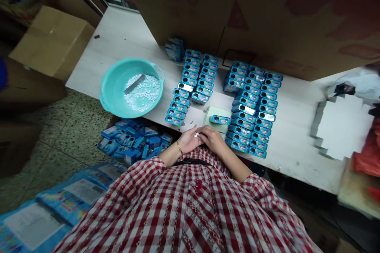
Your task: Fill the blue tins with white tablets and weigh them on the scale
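Note:
My left hand (187, 140) and my right hand (211, 137) meet at the near edge of the white table (124, 39). Both are curled, and small white tablets (196, 134) show between their fingertips. Just beyond them a single blue tin (220, 119) lies on a pale green pad (214, 113). Rows of open blue tins (192, 85) stand to the left of the pad and more rows (254, 106) to its right. A teal basin (132, 85) at the left holds loose white tablets (142, 93) and a grey strip.
A big brown cardboard box (267, 16) stands along the table's far side. Below the table's left edge a box of blue tins (133, 140) sits on the floor. A flat white carton blank (341, 126) lies at the right. Cardboard boxes (50, 39) stand at the left.

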`<state>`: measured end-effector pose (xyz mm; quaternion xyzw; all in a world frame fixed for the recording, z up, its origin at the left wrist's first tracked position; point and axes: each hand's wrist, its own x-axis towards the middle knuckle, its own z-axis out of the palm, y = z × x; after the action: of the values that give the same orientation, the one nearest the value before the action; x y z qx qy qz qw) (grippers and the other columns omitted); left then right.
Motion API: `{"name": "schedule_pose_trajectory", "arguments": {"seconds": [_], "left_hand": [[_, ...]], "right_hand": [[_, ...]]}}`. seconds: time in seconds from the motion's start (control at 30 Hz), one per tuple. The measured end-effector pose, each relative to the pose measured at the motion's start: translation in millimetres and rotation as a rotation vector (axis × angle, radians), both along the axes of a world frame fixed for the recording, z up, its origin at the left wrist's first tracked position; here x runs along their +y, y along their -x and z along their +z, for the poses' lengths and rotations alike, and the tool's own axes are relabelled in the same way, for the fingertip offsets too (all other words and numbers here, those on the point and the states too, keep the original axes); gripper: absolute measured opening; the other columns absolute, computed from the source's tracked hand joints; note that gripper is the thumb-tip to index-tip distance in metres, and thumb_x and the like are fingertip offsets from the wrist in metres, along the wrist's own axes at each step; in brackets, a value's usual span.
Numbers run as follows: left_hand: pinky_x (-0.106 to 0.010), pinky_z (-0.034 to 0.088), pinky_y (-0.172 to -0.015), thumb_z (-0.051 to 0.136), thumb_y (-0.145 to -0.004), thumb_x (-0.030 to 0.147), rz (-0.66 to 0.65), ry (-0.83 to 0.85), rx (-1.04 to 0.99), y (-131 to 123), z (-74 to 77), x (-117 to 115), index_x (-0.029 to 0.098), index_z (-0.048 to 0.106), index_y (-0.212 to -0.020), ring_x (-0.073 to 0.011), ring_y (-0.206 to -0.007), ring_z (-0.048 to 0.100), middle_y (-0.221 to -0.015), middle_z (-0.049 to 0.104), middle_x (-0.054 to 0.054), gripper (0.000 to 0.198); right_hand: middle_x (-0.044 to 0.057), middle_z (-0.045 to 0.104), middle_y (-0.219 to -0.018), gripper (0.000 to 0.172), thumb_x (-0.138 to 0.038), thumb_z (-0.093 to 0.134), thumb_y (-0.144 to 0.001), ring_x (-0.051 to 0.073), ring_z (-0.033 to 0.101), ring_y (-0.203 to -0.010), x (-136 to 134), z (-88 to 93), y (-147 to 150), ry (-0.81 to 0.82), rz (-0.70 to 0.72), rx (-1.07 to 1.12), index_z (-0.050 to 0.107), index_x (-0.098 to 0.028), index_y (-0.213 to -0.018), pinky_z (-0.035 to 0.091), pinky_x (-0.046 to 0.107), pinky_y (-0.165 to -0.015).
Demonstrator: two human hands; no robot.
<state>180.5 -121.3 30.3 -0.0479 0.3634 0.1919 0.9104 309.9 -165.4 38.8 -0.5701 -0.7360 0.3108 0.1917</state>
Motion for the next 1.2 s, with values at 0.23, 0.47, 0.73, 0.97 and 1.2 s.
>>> {"name": "schedule_pose_trajectory", "arguments": {"seconds": [0.23,0.47,0.73,0.97,1.2], "left_hand": [[-0.028,0.044,-0.075,0.04,-0.086,0.027,0.008,0.011,0.056,-11.5,10.7,0.9,0.009,0.061,-0.078,-0.012,-0.069,0.056,-0.072,0.061,-0.006,0.029],[-0.031,0.042,-0.083,0.044,-0.079,0.009,0.051,-0.162,0.075,-25.4,16.6,13.2,0.006,0.064,-0.081,-0.0133,-0.072,0.059,-0.078,0.064,-0.01,0.02],[-0.034,0.041,-0.089,0.046,-0.078,0.009,0.075,-0.146,0.175,-16.4,5.0,19.7,0.005,0.063,-0.081,-0.0177,-0.086,0.06,-0.083,0.064,-0.014,0.017],[-0.024,0.048,-0.072,0.046,-0.075,0.004,0.154,-0.067,0.278,19.5,-4.4,13.9,0.007,0.061,-0.086,-0.0125,-0.075,0.06,-0.079,0.063,-0.01,0.019],[-0.018,0.048,-0.065,0.041,-0.063,-0.009,0.179,-0.044,0.412,36.8,-12.6,7.8,0.011,0.059,-0.093,-0.0087,-0.07,0.059,-0.075,0.06,-0.005,0.041]], "right_hand": [[0.009,0.057,-0.098,0.021,-0.019,0.042,-0.084,0.018,0.052,-0.09,0.2,6.1,-13.6,-0.078,0.125,-0.107,0.055,-0.017,-0.1,0.046,0.031,-0.077],[0.005,0.059,-0.084,0.017,-0.019,0.042,-0.084,0.014,0.056,-0.078,11.9,3.6,-37.5,-0.176,-0.174,0.045,0.057,-0.019,-0.091,0.047,0.027,-0.07],[0.007,0.061,-0.088,0.021,-0.023,0.042,-0.084,0.016,0.058,-0.082,20.9,-6.6,-61.8,-0.171,-0.291,-0.141,0.059,-0.019,-0.096,0.047,0.028,-0.071],[0.006,0.063,-0.09,0.021,-0.025,0.043,-0.084,0.016,0.058,-0.085,-2.5,11.9,-90.2,-0.331,-0.543,-0.122,0.061,-0.02,-0.094,0.046,0.031,-0.078],[0.004,0.064,-0.085,0.019,-0.026,0.045,-0.083,0.016,0.058,-0.079,-14.1,9.1,-105.9,-0.334,-0.658,-0.126,0.062,-0.02,-0.089,0.047,0.031,-0.073]]}}
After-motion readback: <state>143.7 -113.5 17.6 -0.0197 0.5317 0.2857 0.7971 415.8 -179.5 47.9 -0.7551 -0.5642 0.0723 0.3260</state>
